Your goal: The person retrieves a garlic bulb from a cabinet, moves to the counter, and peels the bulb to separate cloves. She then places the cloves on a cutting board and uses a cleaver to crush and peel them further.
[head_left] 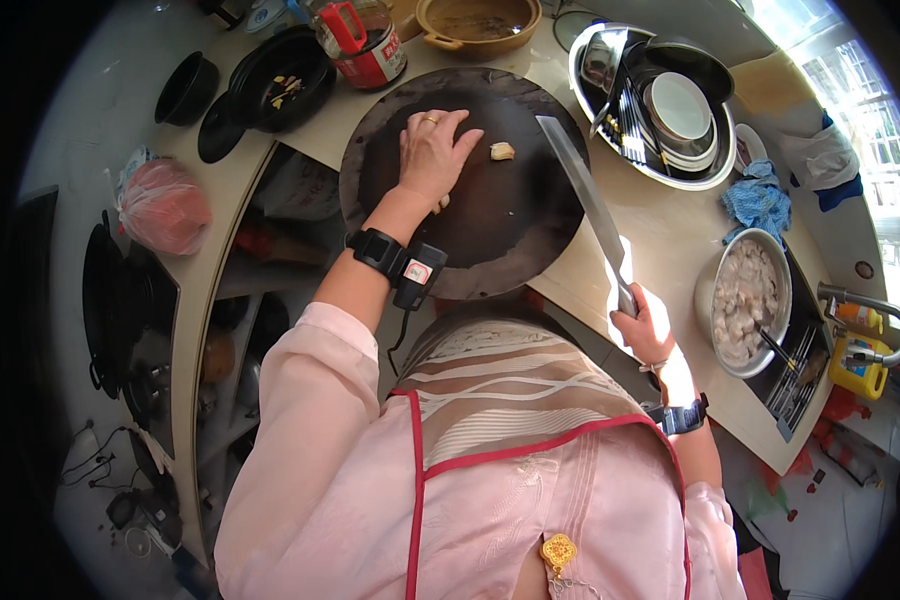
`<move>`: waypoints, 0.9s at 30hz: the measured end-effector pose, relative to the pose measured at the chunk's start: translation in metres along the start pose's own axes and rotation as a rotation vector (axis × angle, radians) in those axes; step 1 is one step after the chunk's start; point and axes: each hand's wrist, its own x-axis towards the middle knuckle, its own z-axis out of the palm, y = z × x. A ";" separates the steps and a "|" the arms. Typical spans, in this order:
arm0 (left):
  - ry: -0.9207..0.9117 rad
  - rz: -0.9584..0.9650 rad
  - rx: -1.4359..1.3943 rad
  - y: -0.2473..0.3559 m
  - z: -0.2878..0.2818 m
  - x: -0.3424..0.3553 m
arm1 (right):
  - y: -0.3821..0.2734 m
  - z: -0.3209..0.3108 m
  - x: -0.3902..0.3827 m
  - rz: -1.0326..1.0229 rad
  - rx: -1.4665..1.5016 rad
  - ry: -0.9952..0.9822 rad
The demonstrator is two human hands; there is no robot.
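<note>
My right hand [647,325] grips the handle of a long-bladed kitchen knife [587,195]. The blade slants up and left over the right edge of a dark round chopping board [515,235]. On the board's upper left part rests my left hand [437,152], its thumb apart from the fingers; what lies under the palm is hidden. A garlic clove [502,151] sits on the board just right of that thumb, touched by neither hand. Small pale pieces, apparently garlic too, show beside my left wrist [440,204].
Behind the board stand a red-lidded jar [362,62] and a clay pot [480,42]. Dark pans [285,110] are at the left. A steel basin [705,182] of bowls, a blue cloth [757,200] and a bowl of pale, wet food pieces [747,285] stand right, near the faucet [895,335].
</note>
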 end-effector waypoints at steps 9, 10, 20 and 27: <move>-0.263 0.017 0.125 -0.001 -0.056 -0.065 | 0.018 0.004 0.003 0.062 -0.011 -0.043; -0.230 0.034 0.162 0.004 -0.052 -0.065 | 0.018 0.005 0.003 0.038 -0.022 -0.041; -0.277 0.154 -0.146 0.074 0.006 -0.069 | 0.028 0.010 -0.007 -0.101 -0.194 0.085; -0.160 0.003 -0.107 0.043 -0.035 -0.072 | 0.025 0.017 -0.012 -0.319 -0.409 0.283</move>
